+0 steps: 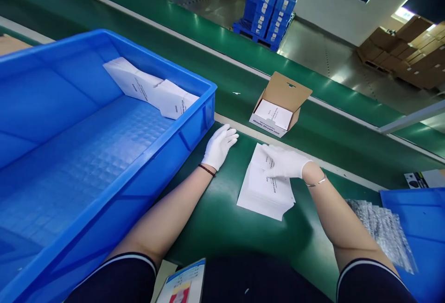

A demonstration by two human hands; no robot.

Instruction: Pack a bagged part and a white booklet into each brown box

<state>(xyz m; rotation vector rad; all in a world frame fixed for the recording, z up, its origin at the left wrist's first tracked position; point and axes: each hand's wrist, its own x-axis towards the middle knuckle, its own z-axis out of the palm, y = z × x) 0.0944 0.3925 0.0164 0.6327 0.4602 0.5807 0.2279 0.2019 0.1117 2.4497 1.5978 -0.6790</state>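
My left hand (220, 147), in a white glove, rests on the green work surface beside the big blue bin (194, 129). Its fingers are stretched out and it holds nothing. My right hand (287, 162), gloved too, lies over a stack of white printed manuals (262, 196). Its thumb and fingers grip the top manual (257, 154), which sticks out past the far edge of the stack; the fingertips are slightly blurred. Beyond the hands, an open carton (266, 125) marked "Minute Stream 2000" has its lid up, with a white manual (273, 113) inside.
More white manuals (139, 83) lean along the far wall inside the blue bin. At right, clear bags with silvery contents (382, 229) lie by another blue bin (417, 215). A pale rail (347, 175) borders the green conveyor (229, 78). Stacked blue crates (266, 13) stand on the floor beyond.
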